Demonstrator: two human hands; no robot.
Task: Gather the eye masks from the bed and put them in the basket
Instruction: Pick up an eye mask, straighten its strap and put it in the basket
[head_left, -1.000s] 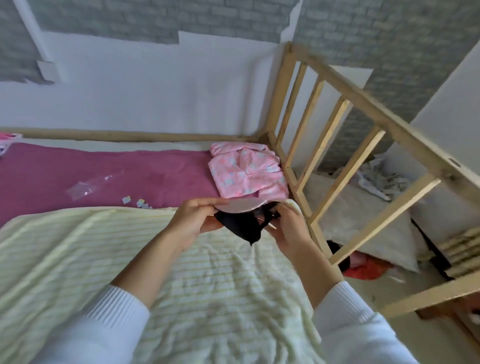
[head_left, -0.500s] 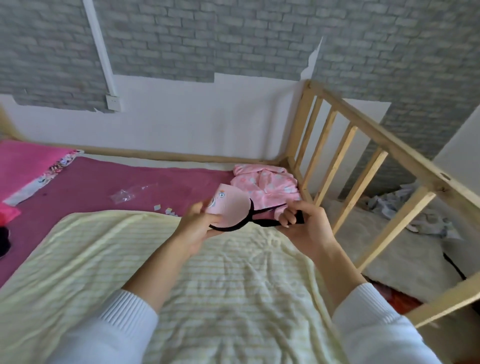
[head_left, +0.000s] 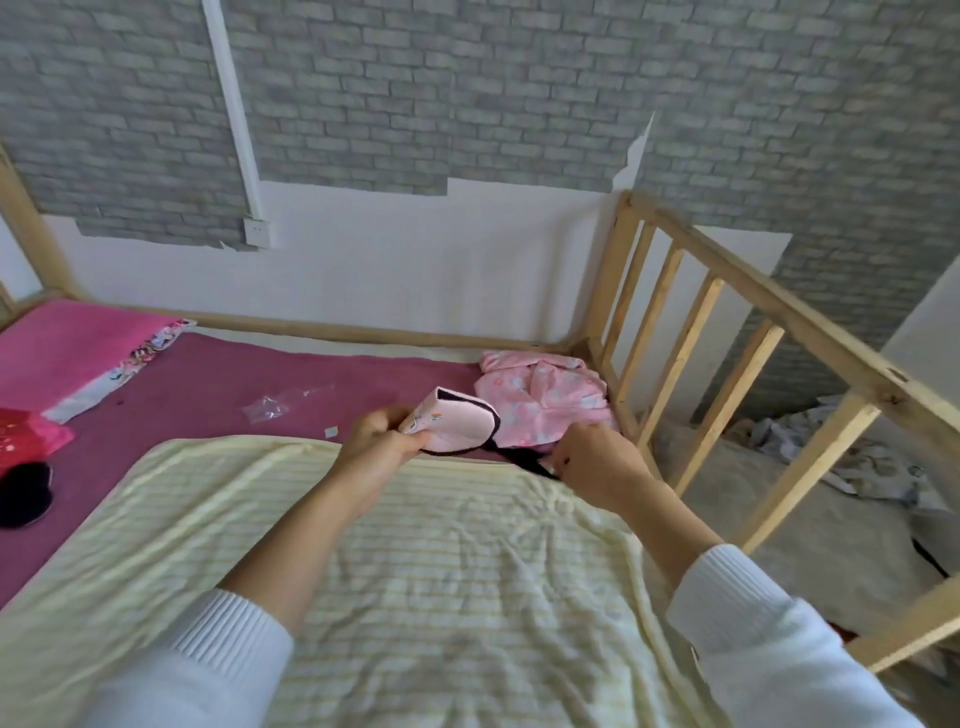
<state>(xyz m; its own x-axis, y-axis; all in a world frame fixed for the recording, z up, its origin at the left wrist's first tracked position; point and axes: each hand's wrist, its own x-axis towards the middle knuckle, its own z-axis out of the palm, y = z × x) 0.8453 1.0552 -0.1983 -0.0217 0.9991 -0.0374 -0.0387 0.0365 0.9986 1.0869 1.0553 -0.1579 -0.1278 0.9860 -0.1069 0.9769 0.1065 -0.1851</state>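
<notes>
I hold a pink eye mask (head_left: 460, 426) with black trim above the far edge of the pale yellow striped blanket (head_left: 415, 571). My left hand (head_left: 379, 441) grips its left end. My right hand (head_left: 597, 462) pinches its black strap (head_left: 524, 460), which stretches between the hands. A black eye mask (head_left: 23, 491) lies on the magenta sheet (head_left: 208, 384) at the far left. No basket is in view.
Folded pink pyjamas (head_left: 545, 410) lie in the bed's far right corner by the wooden slatted rail (head_left: 727, 338). An empty clear plastic wrapper (head_left: 270, 408) and paper scraps rest on the sheet. A pink pillow (head_left: 67, 343) and a red item (head_left: 26, 436) sit at left. Clutter covers the floor beyond the rail.
My view has tilted up and left, showing more wall and the black mask at left. The pink mask has turned from flat to face up, and my hands have drawn apart.
</notes>
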